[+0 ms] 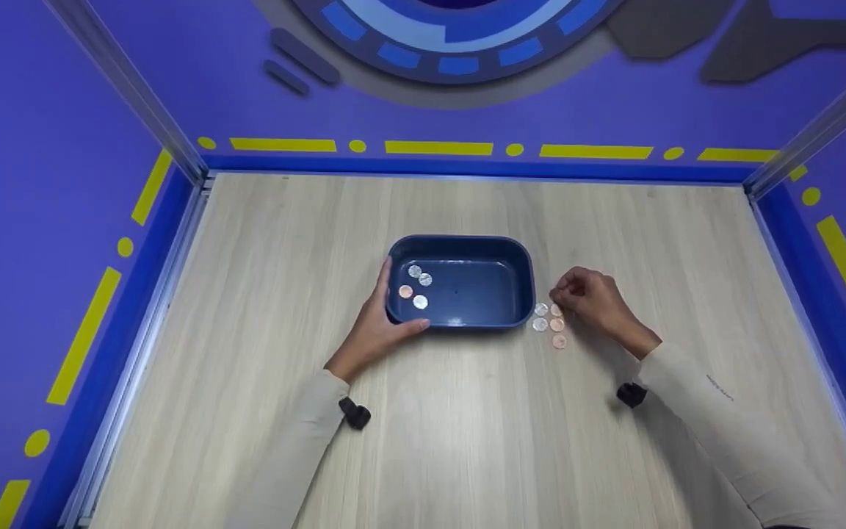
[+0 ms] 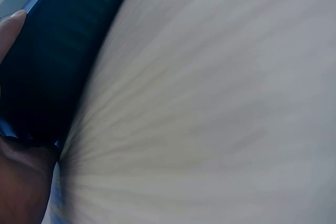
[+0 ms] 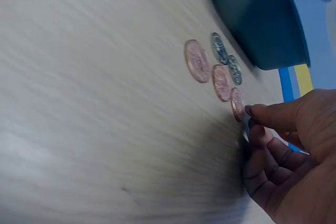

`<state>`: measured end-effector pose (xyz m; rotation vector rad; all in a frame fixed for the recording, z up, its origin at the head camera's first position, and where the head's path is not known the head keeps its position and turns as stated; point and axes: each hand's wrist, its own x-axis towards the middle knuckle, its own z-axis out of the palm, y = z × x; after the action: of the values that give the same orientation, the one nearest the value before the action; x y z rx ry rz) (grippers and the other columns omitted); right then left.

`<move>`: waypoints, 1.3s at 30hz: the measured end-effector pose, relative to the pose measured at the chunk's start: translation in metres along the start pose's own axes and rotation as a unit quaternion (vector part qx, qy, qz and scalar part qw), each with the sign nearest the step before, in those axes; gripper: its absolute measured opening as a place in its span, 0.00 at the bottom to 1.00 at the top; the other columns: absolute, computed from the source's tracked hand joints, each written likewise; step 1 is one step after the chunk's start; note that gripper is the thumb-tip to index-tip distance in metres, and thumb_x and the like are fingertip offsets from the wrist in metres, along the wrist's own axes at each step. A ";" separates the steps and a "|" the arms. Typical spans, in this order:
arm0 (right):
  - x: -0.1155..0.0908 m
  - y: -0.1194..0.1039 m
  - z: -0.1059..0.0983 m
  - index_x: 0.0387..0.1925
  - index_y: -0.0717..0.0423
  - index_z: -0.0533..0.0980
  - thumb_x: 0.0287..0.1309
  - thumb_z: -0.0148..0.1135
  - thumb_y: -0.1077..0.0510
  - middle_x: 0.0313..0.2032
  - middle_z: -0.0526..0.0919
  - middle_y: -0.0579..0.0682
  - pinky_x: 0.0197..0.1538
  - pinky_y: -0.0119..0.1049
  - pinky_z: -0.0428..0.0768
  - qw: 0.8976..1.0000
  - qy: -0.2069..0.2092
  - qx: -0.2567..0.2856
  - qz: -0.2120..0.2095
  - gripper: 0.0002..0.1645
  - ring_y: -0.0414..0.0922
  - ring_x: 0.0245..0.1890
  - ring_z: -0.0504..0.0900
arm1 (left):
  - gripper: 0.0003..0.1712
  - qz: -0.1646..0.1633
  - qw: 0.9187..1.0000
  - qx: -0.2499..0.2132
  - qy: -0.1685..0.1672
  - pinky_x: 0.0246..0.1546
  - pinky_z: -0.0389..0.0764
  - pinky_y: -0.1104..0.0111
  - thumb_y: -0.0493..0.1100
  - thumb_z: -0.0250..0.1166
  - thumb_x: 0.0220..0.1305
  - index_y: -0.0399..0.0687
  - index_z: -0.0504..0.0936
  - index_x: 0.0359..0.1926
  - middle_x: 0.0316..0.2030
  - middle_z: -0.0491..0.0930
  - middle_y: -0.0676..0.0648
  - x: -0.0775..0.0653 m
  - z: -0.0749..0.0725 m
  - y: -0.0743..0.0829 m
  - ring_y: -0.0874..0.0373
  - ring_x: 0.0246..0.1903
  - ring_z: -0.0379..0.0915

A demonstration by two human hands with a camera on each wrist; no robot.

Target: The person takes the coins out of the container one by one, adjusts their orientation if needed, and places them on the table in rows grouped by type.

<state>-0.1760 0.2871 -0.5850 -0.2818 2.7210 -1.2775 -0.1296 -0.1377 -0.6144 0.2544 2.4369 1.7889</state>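
A dark blue rectangular tub (image 1: 478,290) sits on the table, its left end held by my left hand (image 1: 375,327), thumb at the front rim and fingers along the left side. Inside it, toward the left, lie a copper coin (image 1: 405,292) and several silver ones (image 1: 421,301). My right hand (image 1: 598,300), just right of the tub, pinches a silvery coin (image 3: 247,123) seen edge-on between thumb and fingertip in the right wrist view. Beneath and beside those fingers, two silver coins (image 1: 540,324) and three copper coins (image 1: 559,342) lie flat in two columns.
The wood-grain table (image 1: 438,426) is bounded by a blue-purple back wall (image 1: 438,117) with yellow dashes, and by side walls left (image 1: 19,220) and right (image 1: 841,220). Small black devices (image 1: 355,414) sit at both wrists.
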 end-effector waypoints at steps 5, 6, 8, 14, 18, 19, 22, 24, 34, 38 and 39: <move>-0.001 0.000 0.003 0.40 0.65 0.85 0.68 0.74 0.67 0.36 0.90 0.58 0.35 0.26 0.75 1.000 0.014 -0.022 -0.006 0.04 0.46 0.34 0.82 | 0.79 0.003 1.000 -0.004 -0.001 0.83 0.55 0.47 0.56 0.86 0.56 0.65 0.38 0.92 0.88 0.50 0.42 0.000 0.000 0.001 0.46 0.83 0.53; -0.001 0.001 0.003 0.40 0.65 0.85 0.68 0.74 0.68 0.36 0.89 0.58 0.36 0.26 0.74 0.999 0.017 -0.028 -0.006 0.04 0.46 0.34 0.81 | 0.79 0.002 1.000 -0.004 -0.001 0.83 0.55 0.47 0.56 0.86 0.56 0.66 0.38 0.92 0.88 0.50 0.43 0.000 0.000 0.001 0.46 0.84 0.53; -0.001 0.000 0.003 0.40 0.66 0.85 0.68 0.74 0.68 0.36 0.89 0.58 0.37 0.27 0.74 0.999 0.017 -0.040 -0.005 0.03 0.46 0.35 0.81 | 0.78 0.000 1.000 -0.002 -0.003 0.83 0.55 0.47 0.56 0.86 0.57 0.67 0.37 0.91 0.88 0.50 0.43 0.000 0.000 0.001 0.47 0.83 0.53; 0.000 -0.003 0.003 0.41 0.69 0.86 0.69 0.70 0.70 0.37 0.89 0.60 0.37 0.29 0.76 0.999 0.005 -0.049 0.005 0.03 0.47 0.34 0.82 | 0.78 -0.009 1.000 -0.001 -0.004 0.82 0.57 0.45 0.56 0.85 0.57 0.66 0.38 0.92 0.87 0.53 0.42 -0.001 0.000 0.002 0.43 0.82 0.56; 0.001 -0.005 0.003 0.41 0.69 0.86 0.69 0.70 0.70 0.36 0.89 0.60 0.36 0.30 0.76 0.998 0.001 -0.054 0.011 0.03 0.45 0.33 0.82 | 0.78 -0.007 1.000 -0.004 -0.003 0.83 0.55 0.46 0.55 0.86 0.57 0.68 0.37 0.91 0.87 0.51 0.42 0.000 0.001 0.002 0.44 0.83 0.53; 0.002 -0.006 0.003 0.41 0.69 0.86 0.69 0.70 0.69 0.36 0.89 0.59 0.36 0.30 0.76 0.998 0.000 -0.056 0.010 0.03 0.45 0.33 0.82 | 0.78 -0.006 1.000 -0.005 -0.003 0.83 0.54 0.46 0.55 0.86 0.57 0.69 0.37 0.91 0.88 0.51 0.42 0.000 0.001 0.002 0.45 0.84 0.52; 0.002 -0.007 0.002 0.41 0.69 0.86 0.69 0.71 0.69 0.35 0.89 0.59 0.37 0.29 0.77 0.998 0.001 -0.059 0.004 0.04 0.43 0.32 0.83 | 0.78 -0.006 1.000 -0.004 -0.003 0.83 0.55 0.46 0.55 0.86 0.56 0.71 0.37 0.91 0.88 0.51 0.42 -0.001 0.000 0.002 0.45 0.84 0.53; 0.002 -0.009 0.001 0.41 0.70 0.86 0.69 0.70 0.69 0.35 0.90 0.59 0.36 0.28 0.77 0.999 0.004 -0.054 0.001 0.04 0.44 0.32 0.84 | 0.79 -0.006 1.000 -0.004 -0.005 0.83 0.55 0.46 0.55 0.87 0.56 0.72 0.37 0.91 0.87 0.52 0.42 -0.001 0.000 0.002 0.44 0.83 0.53; 0.008 -0.040 -0.016 0.45 0.69 0.86 0.70 0.70 0.69 0.40 0.90 0.62 0.38 0.25 0.77 0.996 0.052 -0.051 -0.045 0.06 0.56 0.38 0.88 | 0.79 -0.007 1.000 -0.003 -0.005 0.83 0.56 0.45 0.57 0.86 0.57 0.70 0.37 0.91 0.87 0.51 0.41 0.000 -0.001 0.002 0.41 0.83 0.53; 0.010 -0.052 -0.020 0.46 0.68 0.87 0.70 0.71 0.69 0.40 0.90 0.62 0.37 0.22 0.76 0.996 0.053 -0.050 -0.056 0.06 0.57 0.37 0.89 | 0.78 -0.005 1.000 -0.003 -0.005 0.83 0.54 0.46 0.56 0.86 0.57 0.65 0.37 0.92 0.88 0.50 0.41 -0.001 -0.001 0.001 0.43 0.84 0.51; 0.010 -0.055 -0.020 0.46 0.68 0.87 0.70 0.71 0.69 0.41 0.90 0.62 0.36 0.22 0.75 0.996 0.052 -0.050 -0.059 0.06 0.57 0.36 0.89 | 0.78 -0.004 1.000 -0.003 -0.006 0.83 0.54 0.47 0.56 0.86 0.57 0.65 0.37 0.92 0.88 0.51 0.41 -0.001 -0.001 0.001 0.44 0.84 0.51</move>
<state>-0.1836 0.2651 -0.5300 -0.4019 2.9014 -1.2187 -0.1286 -0.1382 -0.6130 0.2530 2.4212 1.7853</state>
